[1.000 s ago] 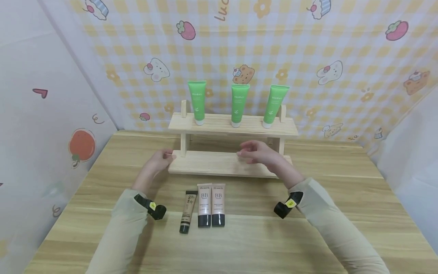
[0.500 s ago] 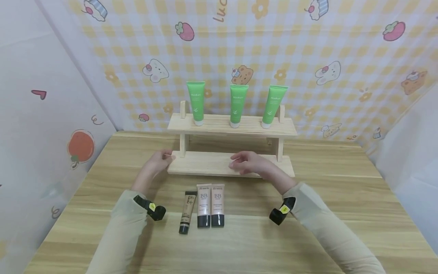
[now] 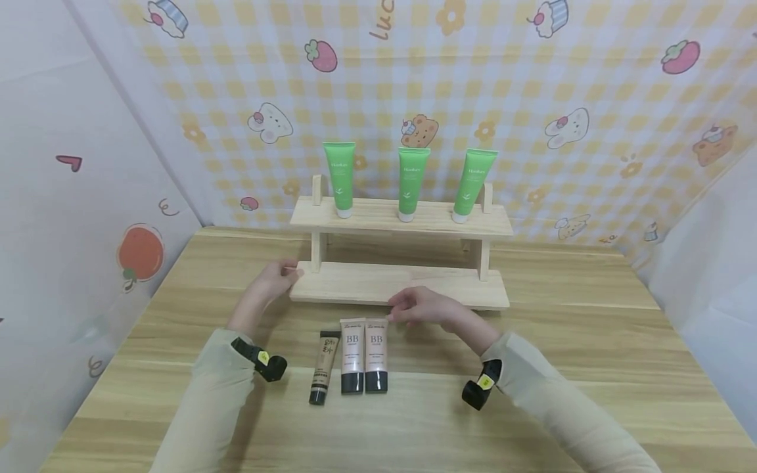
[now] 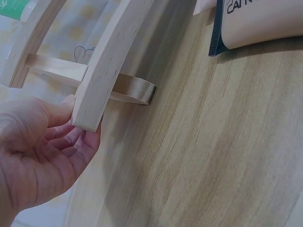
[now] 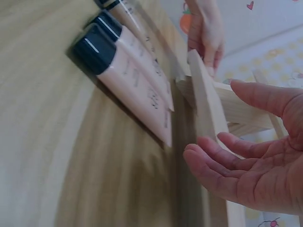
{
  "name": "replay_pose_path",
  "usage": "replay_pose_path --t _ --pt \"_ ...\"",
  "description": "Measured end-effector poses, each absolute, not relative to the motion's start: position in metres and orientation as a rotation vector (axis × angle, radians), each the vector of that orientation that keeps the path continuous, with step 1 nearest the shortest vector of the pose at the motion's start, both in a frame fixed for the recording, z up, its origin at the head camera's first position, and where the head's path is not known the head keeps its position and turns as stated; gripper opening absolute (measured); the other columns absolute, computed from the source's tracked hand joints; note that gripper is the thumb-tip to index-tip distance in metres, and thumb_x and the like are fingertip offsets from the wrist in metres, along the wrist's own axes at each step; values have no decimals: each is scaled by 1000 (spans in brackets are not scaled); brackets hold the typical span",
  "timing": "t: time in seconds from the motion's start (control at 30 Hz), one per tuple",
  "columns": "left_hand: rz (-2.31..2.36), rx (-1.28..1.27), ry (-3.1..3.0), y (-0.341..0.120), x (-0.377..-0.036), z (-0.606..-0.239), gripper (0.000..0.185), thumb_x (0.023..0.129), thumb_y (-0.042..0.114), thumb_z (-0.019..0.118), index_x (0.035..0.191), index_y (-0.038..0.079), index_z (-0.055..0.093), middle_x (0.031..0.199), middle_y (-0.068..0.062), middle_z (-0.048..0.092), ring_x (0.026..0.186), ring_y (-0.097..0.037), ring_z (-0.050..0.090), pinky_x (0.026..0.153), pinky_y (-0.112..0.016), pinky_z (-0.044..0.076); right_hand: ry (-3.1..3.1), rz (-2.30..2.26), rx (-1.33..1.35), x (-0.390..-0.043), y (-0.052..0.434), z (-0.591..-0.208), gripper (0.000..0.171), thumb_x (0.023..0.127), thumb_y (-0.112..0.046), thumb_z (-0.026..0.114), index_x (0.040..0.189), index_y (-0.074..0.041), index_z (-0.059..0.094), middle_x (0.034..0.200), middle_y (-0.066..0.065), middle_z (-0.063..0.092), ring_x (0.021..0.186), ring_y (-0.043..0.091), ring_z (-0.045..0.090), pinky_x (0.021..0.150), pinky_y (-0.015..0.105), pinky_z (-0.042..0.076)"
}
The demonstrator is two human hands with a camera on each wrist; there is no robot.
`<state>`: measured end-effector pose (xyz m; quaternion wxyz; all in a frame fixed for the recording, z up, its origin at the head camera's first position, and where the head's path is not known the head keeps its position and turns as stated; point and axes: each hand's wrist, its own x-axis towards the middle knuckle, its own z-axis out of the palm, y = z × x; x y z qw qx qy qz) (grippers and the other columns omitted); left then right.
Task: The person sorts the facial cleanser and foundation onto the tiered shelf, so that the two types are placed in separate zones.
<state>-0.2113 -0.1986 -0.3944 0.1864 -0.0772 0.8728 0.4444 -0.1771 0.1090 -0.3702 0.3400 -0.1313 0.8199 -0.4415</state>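
My left hand (image 3: pixel 273 281) pinches the left end of the lower board of a two-tier wooden shelf (image 3: pixel 349 281), thumb on top and fingers beneath in the left wrist view. My right hand (image 3: pixel 426 306) hovers by the shelf's front edge with loosely bent fingers, nothing between them. Its fingertips are right by the crimped end of a pink BB cream tube (image 3: pixel 376 355). A second pink BB cream tube (image 3: pixel 352 355) lies alongside on the left. Left of both, a slimmer beige tube with a black cap (image 3: pixel 324 366) lies slightly slanted on the table.
Three green tubes stand cap-down on the upper board: a left green tube (image 3: pixel 341 177), a middle green tube (image 3: pixel 412 180) and a right green tube (image 3: pixel 473 180), leaning a little. Behind the wooden table (image 3: pixel 579 315) hangs a checkered cloth (image 3: pixel 378 85).
My right hand has moved from over the lower board forward and left to the upper end of the BB cream tubes. The left hand stays at the board's end.
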Motion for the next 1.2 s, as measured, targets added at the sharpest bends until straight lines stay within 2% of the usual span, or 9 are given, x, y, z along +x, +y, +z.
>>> replay_pose_path --t 0.13,0.27,0.57,0.73,0.93,1.03,1.2 --pt "1254 -219 2458 -199 -211 -394 51 98 23 39 140 -4 27 135 -28 39 123 -39 42 102 -46 38 2128 -1130 -332 -172 107 -378 51 84 -14 62 128 5 45 120 20 58 105 27 59 86 35 51" --pt "1245 -218 2467 -199 -211 -394 51 98 23 39 140 -3 27 135 -28 39 123 -39 42 102 -46 38 2169 -1100 -290 -166 102 -384 55 81 -15 66 128 4 46 123 19 56 113 29 54 94 37 47" --pt "1249 -210 2471 -199 -212 -394 51 98 24 39 139 -4 27 134 -28 40 121 -39 44 101 -45 39 2240 -1066 -241 -161 88 -394 76 72 -18 75 134 6 37 135 21 45 123 35 44 104 43 38" --pt "1258 -225 2467 -199 -212 -395 51 98 24 39 140 -3 28 134 -28 40 121 -38 44 100 -44 40 2297 -1001 -255 -159 83 -399 85 71 -24 76 136 7 32 134 24 45 122 36 45 103 46 37" --pt "1244 -214 2478 -199 -212 -395 51 98 23 40 139 -4 28 133 -28 42 118 -37 47 97 -42 42 2391 -904 -246 -156 77 -404 80 70 -27 77 133 5 39 129 22 50 117 35 49 99 46 41" --pt "1247 -210 2473 -199 -212 -395 52 98 23 40 140 -4 27 133 -28 41 118 -37 47 98 -42 42 2430 -883 -251 -155 75 -406 73 68 -25 79 126 4 46 122 21 54 110 33 54 95 45 45" --pt "1232 -210 2473 -199 -212 -395 52 98 24 40 140 -3 27 134 -28 40 121 -38 44 100 -45 40 2436 -889 -224 -154 75 -407 65 63 -25 82 113 2 50 101 12 58 90 23 55 79 36 49"
